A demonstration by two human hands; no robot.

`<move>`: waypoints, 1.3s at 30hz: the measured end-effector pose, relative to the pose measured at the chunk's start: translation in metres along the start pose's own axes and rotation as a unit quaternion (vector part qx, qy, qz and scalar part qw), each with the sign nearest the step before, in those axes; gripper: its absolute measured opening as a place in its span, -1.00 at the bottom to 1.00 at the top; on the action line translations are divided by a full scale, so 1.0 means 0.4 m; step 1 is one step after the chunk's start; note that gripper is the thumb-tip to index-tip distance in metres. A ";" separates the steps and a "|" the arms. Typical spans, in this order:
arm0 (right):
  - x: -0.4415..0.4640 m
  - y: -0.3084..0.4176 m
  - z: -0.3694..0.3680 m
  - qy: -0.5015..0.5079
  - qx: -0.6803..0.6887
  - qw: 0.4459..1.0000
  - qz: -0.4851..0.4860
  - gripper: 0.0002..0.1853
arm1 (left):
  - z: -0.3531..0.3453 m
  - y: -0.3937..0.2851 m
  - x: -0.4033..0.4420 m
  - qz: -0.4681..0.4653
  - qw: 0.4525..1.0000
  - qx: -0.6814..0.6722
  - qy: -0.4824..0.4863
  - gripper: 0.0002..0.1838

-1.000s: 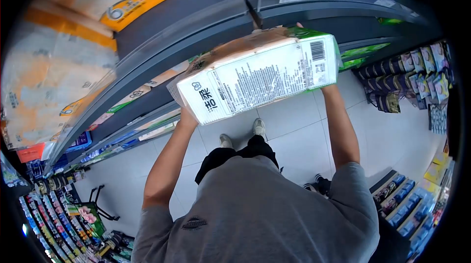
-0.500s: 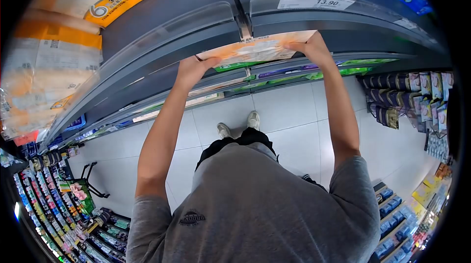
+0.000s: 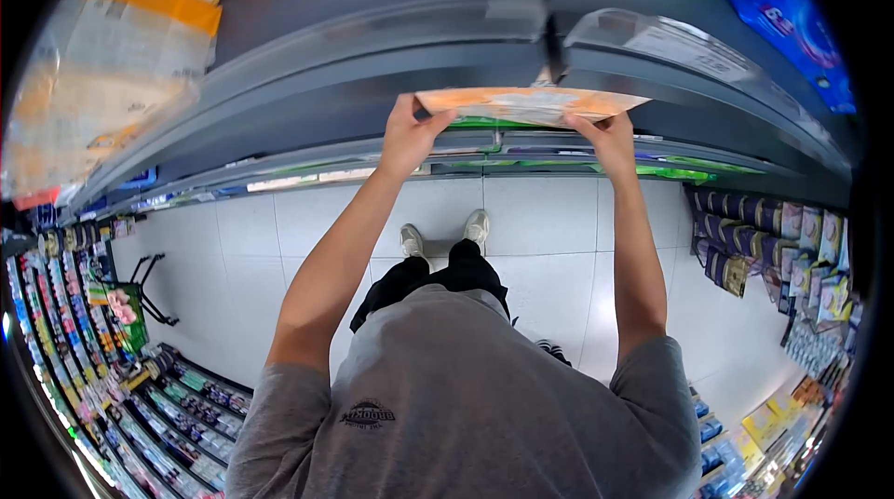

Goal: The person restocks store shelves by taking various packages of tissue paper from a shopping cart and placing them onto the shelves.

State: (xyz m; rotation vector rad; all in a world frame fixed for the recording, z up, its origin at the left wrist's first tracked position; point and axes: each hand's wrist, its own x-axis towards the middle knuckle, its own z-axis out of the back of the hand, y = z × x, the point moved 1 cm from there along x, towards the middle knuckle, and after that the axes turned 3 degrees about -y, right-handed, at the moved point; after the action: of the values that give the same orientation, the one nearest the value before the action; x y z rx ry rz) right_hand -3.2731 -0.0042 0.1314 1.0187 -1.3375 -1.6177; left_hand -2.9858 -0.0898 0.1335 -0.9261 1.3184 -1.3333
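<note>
Head view. Both my hands are on one orange-and-white packet (image 3: 517, 104), which lies crosswise in front of me, just below the front edge of the upper shelf (image 3: 372, 71). The fingers of my left hand (image 3: 410, 141) grasp its left end, and those of my right hand (image 3: 610, 138) grasp its right end. Both thumbs lie on the near side; the other fingertips are mostly hidden. Whether anything beneath bears the packet, I cannot tell.

Surroundings: green packs (image 3: 470, 121) show just below and beyond the packet. A price label (image 3: 684, 45) sits on the shelf edge, far right; a blue pack (image 3: 792, 29) lies past it. Large pale packs (image 3: 121, 80) stand far left. Pale floor tiles (image 3: 540, 210) lie below.

Handling, judged by look: probably light for its bulk, soft and squeezable inside a thin wrapper. The film may be slippery; tearing seems a likelier fault than breaking. Best hold: both ends, flat palms, even light pressure, thumbs spread on the near side. A hard pinch would likely dent it or split the film.
</note>
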 end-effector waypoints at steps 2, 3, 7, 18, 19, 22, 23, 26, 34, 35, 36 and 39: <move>-0.008 -0.016 -0.007 -0.047 -0.013 0.998 0.034 -0.49 | 0.003 0.012 -0.023 -0.036 0.999 -0.002 0.005 -0.49; -0.006 -0.031 -0.008 -0.046 -0.002 0.998 0.037 -0.40 | 0.004 0.016 -0.040 -0.052 0.998 -0.003 -0.026 -0.44; -0.044 0.006 -0.059 -0.146 -0.122 0.979 0.068 -0.25 | 0.076 0.033 -0.138 -0.058 0.995 0.050 -0.070 -0.34; -0.482 -0.055 -0.678 -0.007 -0.149 0.964 0.220 -0.88 | 0.827 0.739 -0.880 0.215 0.904 0.362 -0.073 -0.55; -0.539 -0.075 -0.758 0.087 -0.160 0.971 0.152 -0.90 | 0.932 0.890 -1.024 0.226 0.874 0.429 -0.035 -0.52; -0.667 -0.195 -0.987 0.220 -0.118 0.961 0.121 -0.89 | 1.085 0.918 -1.397 0.502 0.823 0.190 -0.188 -0.74; -0.707 -0.235 -1.058 0.242 -0.114 0.960 0.088 -0.90 | 1.124 0.931 -1.511 0.529 0.805 0.125 -0.238 -0.76; -0.767 -0.430 -1.174 0.317 -0.278 0.906 0.042 -0.87 | 1.199 0.895 -1.738 0.542 0.742 -0.068 -0.388 -0.78; -0.825 -0.532 -1.171 0.419 -0.444 0.756 -0.236 -0.76 | 1.475 0.504 -1.627 0.059 0.759 -0.419 -0.495 -0.85; -0.829 -0.524 -1.171 0.398 -0.463 0.743 -0.274 -0.77 | 1.511 0.424 -1.584 -0.002 0.762 -0.439 -0.476 -0.84; -0.832 -0.522 -1.171 0.378 -0.478 0.734 -0.298 -0.76 | 1.552 0.352 -1.549 -0.072 0.798 -0.438 -0.408 -0.79; -0.790 -0.573 -1.180 0.326 -0.491 0.714 -0.377 -0.73 | 1.665 0.163 -1.488 -0.267 0.837 -0.432 -0.205 -0.63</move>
State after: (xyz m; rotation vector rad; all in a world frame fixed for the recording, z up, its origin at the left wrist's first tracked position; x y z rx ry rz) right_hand -2.7373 0.1506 -0.1219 1.2588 0.5440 -1.8430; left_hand -2.2098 0.3497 0.2171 -2.2029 1.3551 -0.7795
